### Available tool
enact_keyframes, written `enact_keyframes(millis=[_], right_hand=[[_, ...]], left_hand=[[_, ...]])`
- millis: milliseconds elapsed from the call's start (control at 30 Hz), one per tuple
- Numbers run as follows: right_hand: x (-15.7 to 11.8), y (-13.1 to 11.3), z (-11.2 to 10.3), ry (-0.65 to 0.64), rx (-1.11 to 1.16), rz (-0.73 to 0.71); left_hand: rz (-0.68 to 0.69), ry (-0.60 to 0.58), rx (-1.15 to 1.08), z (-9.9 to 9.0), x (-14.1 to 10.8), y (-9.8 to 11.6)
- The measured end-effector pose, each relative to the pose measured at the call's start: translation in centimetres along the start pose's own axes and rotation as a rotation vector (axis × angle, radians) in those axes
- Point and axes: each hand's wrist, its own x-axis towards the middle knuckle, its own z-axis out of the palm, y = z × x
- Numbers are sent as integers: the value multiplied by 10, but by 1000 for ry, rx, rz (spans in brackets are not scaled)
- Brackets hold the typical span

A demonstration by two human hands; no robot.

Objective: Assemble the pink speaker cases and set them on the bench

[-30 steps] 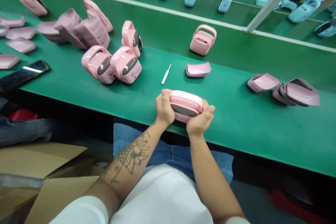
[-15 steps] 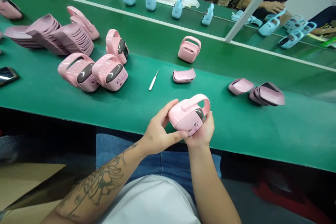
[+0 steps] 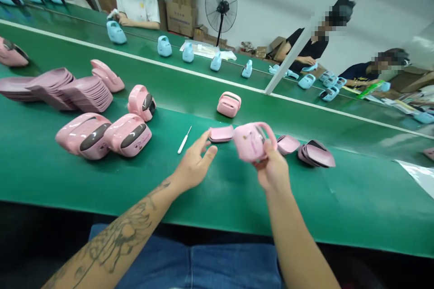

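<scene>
1. Left hand (image 3: 191, 165) now off the pink unit (image 3: 249, 143): free, fingers apart, near the pink panels (image 3: 223, 134); contact unclear.
2. Right hand (image 3: 276, 169) alone clamps the unit at its handle side, right of frame centre.
3. Unit's printed face blurred.

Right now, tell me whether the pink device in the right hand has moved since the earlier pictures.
Yes: against the white tool on the green bench, the pink device has shifted right and up in the view.
</scene>
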Motion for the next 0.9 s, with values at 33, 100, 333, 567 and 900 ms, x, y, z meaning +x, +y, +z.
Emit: enact_keyframes(millis=[33, 100, 333, 567, 900], right_hand=[[33, -7, 4, 59, -36, -17], [98, -15, 14, 181, -137, -44], [194, -1, 46, 360, -425, -81], [144, 9, 37, 181, -427, -296], [74, 55, 44, -188, -374, -248]], left_hand=[[65, 35, 203, -2, 19, -6], [126, 38, 385, -1, 52, -15], [245, -165, 539, 48, 105, -24], [345, -95, 470, 56, 113, -32], [524, -135, 375, 84, 142, 36]])
